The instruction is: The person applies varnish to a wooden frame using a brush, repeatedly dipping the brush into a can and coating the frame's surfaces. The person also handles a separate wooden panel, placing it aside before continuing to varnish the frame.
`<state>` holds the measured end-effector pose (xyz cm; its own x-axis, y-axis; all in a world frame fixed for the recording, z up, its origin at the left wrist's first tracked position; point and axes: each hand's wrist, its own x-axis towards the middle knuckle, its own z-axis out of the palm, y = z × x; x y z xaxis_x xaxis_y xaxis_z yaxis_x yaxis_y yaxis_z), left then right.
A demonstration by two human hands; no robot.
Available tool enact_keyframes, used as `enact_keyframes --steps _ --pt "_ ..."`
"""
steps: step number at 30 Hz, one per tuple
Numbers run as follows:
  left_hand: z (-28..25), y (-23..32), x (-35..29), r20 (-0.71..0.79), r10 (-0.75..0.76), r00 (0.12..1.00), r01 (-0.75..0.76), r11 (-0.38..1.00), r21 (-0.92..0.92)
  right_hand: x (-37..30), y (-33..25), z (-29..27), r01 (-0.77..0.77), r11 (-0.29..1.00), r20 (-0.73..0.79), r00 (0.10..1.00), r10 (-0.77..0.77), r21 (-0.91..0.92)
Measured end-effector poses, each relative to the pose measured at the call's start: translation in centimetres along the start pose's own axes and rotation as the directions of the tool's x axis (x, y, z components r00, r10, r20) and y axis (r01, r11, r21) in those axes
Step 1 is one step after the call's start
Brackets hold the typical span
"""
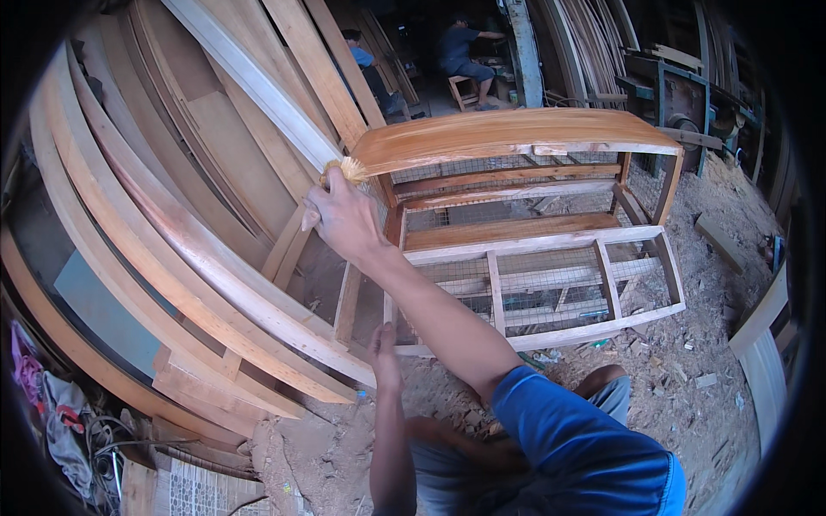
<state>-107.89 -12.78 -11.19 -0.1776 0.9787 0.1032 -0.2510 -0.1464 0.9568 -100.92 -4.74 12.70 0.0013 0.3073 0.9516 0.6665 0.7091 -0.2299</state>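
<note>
A wooden frame cabinet with wire mesh sides stands on the ground before me, its top panel a glossy orange-brown. At the panel's left end, my right hand is closed round a brush with pale yellow bristles; its handle is mostly hidden by the fingers. The bristles touch or nearly touch the panel's edge. Lower down, my left hand is closed at the left corner of the paler, meshed front frame, the thumb pointing up along the wood.
Long boards lean in a stack along the left. Wood scraps and shavings cover the dirt floor. Cloths and cables lie at lower left. Behind are machinery and two people, one seated on a stool. Pale planks stand at right.
</note>
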Motion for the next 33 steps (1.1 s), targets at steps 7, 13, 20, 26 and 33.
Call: enact_keyframes --steps 7,13,20,26,33 --pt "0.5 0.8 -0.8 0.013 0.037 0.999 -0.037 0.999 -0.009 -3.1 7.5 -9.3 -0.011 0.950 -0.107 0.993 0.047 0.311" --pt "1.2 1.2 -1.0 -0.056 0.041 0.998 -0.043 0.998 -0.035 -4.6 12.4 -17.9 -0.031 0.999 -0.239 0.971 0.034 0.016" --pt "1.3 1.2 -1.1 -0.075 0.044 0.996 -0.047 0.998 -0.035 -5.4 11.9 -21.9 -0.181 0.954 -0.422 0.904 0.065 -0.241" --pt "0.9 0.9 -1.1 -0.059 0.068 0.996 -0.069 0.998 -0.009 -6.3 10.1 -18.7 -0.046 0.924 -0.397 0.910 -0.117 -0.379" --pt "1.0 0.8 -1.0 -0.071 0.065 0.995 -0.067 0.998 -0.013 -5.1 8.3 -13.5 -0.044 0.941 -0.189 0.982 -0.022 -0.336"
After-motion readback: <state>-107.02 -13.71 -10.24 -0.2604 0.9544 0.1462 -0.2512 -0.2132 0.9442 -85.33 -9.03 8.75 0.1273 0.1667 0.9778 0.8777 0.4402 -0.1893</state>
